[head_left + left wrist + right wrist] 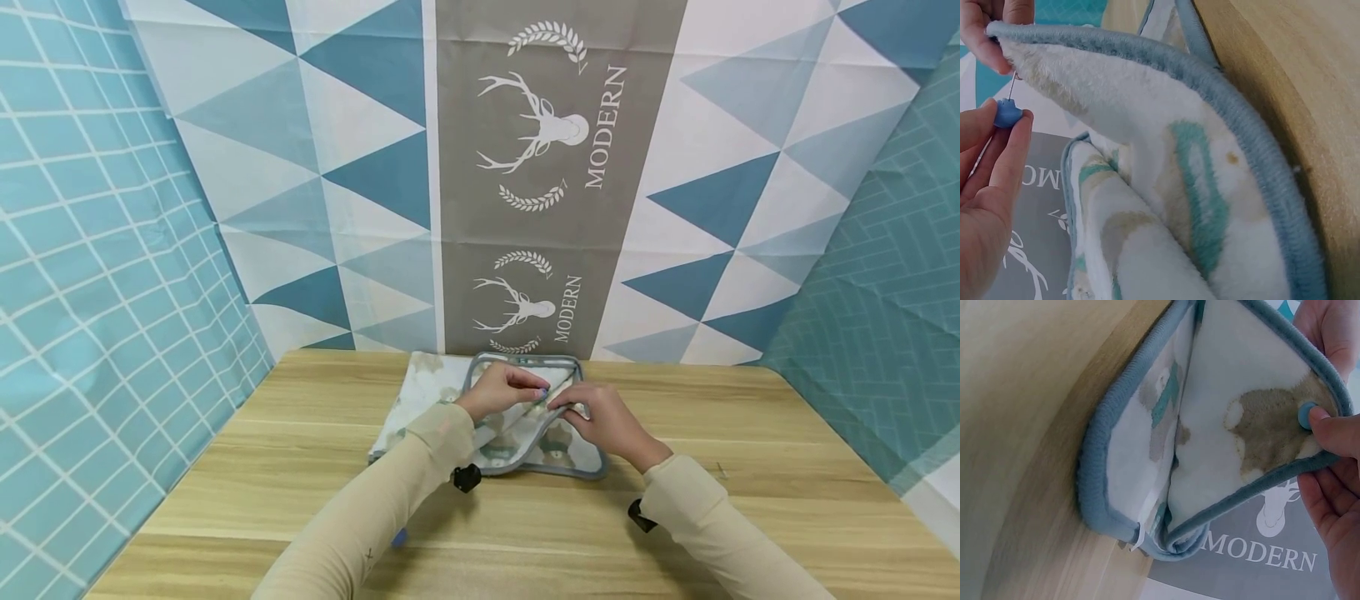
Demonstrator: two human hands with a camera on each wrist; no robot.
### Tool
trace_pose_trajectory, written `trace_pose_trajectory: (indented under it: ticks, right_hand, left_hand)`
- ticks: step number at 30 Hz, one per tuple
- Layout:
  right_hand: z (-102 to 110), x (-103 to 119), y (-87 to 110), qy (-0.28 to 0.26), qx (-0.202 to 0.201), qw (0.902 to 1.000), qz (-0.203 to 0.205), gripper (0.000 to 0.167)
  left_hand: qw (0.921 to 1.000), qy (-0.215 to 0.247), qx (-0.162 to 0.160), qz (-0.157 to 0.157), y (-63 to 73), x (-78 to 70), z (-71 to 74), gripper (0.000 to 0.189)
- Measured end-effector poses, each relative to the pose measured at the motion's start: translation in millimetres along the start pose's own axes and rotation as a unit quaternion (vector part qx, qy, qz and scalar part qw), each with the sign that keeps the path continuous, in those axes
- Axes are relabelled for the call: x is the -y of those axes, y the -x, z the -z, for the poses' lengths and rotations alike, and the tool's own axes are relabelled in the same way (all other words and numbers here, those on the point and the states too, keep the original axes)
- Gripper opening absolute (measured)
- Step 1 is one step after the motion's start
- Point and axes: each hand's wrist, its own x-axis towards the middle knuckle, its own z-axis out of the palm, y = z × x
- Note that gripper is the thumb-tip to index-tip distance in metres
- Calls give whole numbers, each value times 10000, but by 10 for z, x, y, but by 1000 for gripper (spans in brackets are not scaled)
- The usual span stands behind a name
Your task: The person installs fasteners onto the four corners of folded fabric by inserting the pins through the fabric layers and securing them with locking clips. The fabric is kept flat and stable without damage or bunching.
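Note:
My left hand (pixel 501 393) pinches a blue-headed pin (pixel 1008 114) between thumb and fingers. The bare metal shaft points up at the corner of a plush blanket (pixel 558 446), which has grey-blue piping and a white, brown and teal print. That corner is lifted by my right hand (pixel 611 423), whose thumb and fingers grip the piped edge. Under the right thumb, a round blue button (pixel 1305 416) lies against the brown patch of the plush, seen in the right wrist view. Both hands are close together over the folded blanket.
More folded white patterned cloth (pixel 401 400) lies to the left under the blanket. A small blue thing (pixel 400 537) sits beside my left forearm on the wooden table (pixel 247 475). Patterned sheets (pixel 375 167) stand right behind the table's far edge.

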Motion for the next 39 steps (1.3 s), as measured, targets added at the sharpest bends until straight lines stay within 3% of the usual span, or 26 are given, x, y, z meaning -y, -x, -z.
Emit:
trace_pose_trajectory:
  ticks: [29,34,39]
  right_hand:
    - [-11,23,34,-64,-68,9999,74,18]
    - [-4,32,34,-6,-40,10000,-19,17]
    - [10,26,36,109,-145,9998,-75,19]
  left_hand:
    - [9995,56,265,-134,85,22,-55,24]
    - [9999,8,-13,-149,139,-11,-40,26]
    - [9968,-566,-289,-495,221,-71,-37,22]
